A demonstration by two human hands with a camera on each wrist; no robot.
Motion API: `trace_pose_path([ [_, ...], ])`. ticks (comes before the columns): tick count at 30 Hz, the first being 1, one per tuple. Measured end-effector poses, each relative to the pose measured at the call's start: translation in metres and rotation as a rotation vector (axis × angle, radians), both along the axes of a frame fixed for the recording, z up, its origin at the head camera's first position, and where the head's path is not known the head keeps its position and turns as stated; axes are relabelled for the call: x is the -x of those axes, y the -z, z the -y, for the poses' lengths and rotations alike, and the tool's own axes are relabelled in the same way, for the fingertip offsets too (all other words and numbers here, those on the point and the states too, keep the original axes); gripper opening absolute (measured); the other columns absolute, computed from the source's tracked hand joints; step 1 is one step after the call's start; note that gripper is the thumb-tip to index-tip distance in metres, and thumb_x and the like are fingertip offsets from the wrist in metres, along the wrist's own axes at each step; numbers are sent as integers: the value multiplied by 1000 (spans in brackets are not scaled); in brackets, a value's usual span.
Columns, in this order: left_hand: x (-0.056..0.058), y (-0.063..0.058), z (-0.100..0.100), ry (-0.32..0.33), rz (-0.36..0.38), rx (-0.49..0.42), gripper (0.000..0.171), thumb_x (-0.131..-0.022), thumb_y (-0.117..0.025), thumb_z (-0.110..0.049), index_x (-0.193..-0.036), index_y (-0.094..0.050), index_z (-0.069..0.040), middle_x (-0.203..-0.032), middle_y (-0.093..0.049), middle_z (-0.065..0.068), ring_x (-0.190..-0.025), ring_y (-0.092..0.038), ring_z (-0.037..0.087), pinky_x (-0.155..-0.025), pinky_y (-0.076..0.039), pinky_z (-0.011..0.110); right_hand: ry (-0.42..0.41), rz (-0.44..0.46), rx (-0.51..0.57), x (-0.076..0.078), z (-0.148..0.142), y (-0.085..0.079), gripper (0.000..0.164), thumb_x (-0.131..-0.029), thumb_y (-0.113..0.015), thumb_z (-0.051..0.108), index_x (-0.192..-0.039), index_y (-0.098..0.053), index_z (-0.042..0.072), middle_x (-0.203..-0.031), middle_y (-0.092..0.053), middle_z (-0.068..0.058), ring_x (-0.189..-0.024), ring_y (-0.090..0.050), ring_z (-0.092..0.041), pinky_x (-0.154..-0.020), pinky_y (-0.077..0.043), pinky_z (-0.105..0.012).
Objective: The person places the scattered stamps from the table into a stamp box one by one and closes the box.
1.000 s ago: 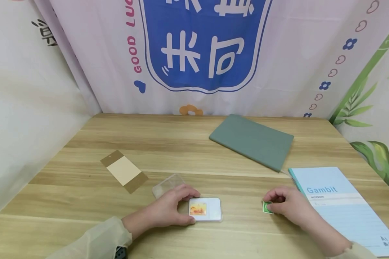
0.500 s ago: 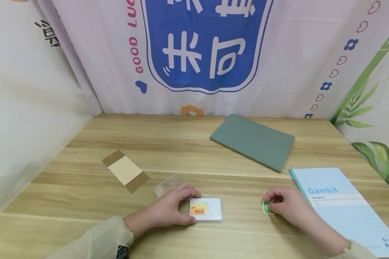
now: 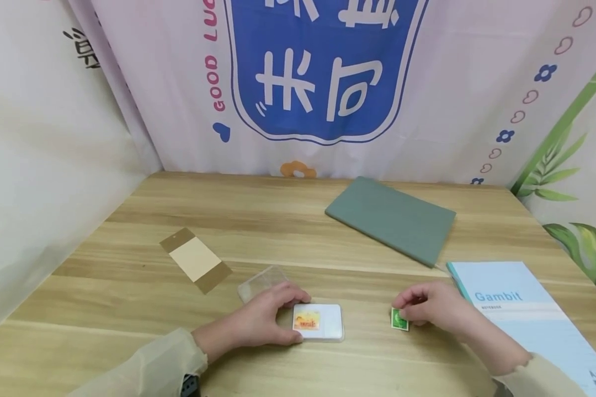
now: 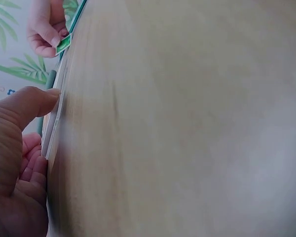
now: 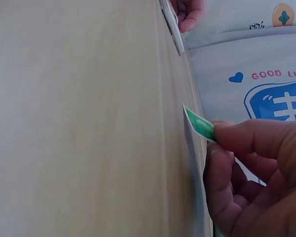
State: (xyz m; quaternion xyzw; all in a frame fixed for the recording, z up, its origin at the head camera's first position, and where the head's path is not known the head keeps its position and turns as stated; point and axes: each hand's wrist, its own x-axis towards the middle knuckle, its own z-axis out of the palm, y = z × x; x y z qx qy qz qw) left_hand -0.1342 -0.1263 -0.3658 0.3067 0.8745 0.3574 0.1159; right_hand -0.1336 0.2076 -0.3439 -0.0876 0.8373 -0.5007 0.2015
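My left hand (image 3: pixel 258 320) holds a shallow clear plastic box (image 3: pixel 334 322) by its left end, thumb on the near side and fingers on the far side. White paper lies inside the box, with a yellow and red stamp (image 3: pixel 306 320) on its left half. To the right, my right hand (image 3: pixel 439 306) pinches a small green stamp with a white border (image 3: pixel 399 320) between thumb and fingers. In the right wrist view the green stamp (image 5: pixel 200 125) tilts close over the table, its free corner pointing away from the fingertips. A clear plastic lid (image 3: pixel 263 280) lies behind my left hand, partly hidden by it.
A brown and cream card (image 3: pixel 196 260) lies at the left of the wooden table (image 3: pixel 129 331). Toward the back right rests a grey-green notebook (image 3: pixel 392 220). A light blue notebook (image 3: pixel 521 309) lies under and beside my right forearm. Printed curtains stand behind and at both sides.
My right hand has moved slightly left with the green stamp, and more of the stamp shows. The left hand keeps its hold on the box. The whole view has shifted a little.
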Motion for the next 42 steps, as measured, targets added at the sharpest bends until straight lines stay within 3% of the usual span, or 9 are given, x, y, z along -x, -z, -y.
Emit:
trace_pose_path([
  [11, 0, 1, 0, 4, -3, -5, 53, -70, -79, -24, -117, -58, -14, -111, -52, -8, -101, -50, 10, -93, -42, 28, -17, 47, 48, 4, 17, -4, 25, -80, -69, 14, -99, -65, -3, -86, -61, -1, -76, -54, -14, -66, -51, -28],
  [24, -1, 1, 0, 2, -1, -11, 53, -70, -79, -23, -117, -58, -13, -111, -52, -7, -101, -50, 10, -93, -42, 27, -43, 77, 175, 7, 48, 0, 28, -78, -68, 6, -99, -62, -10, -83, -60, -1, -75, -54, -13, -65, -50, -26],
  [42, -1, 2, 1, 5, 0, -26, 53, -70, -79, -23, -117, -58, -13, -111, -52, -7, -101, -50, 10, -93, -42, 28, -41, 120, 209, 8, 81, 6, 22, -75, -68, 3, -94, -63, -7, -80, -60, -2, -72, -55, -12, -64, -49, -25],
])
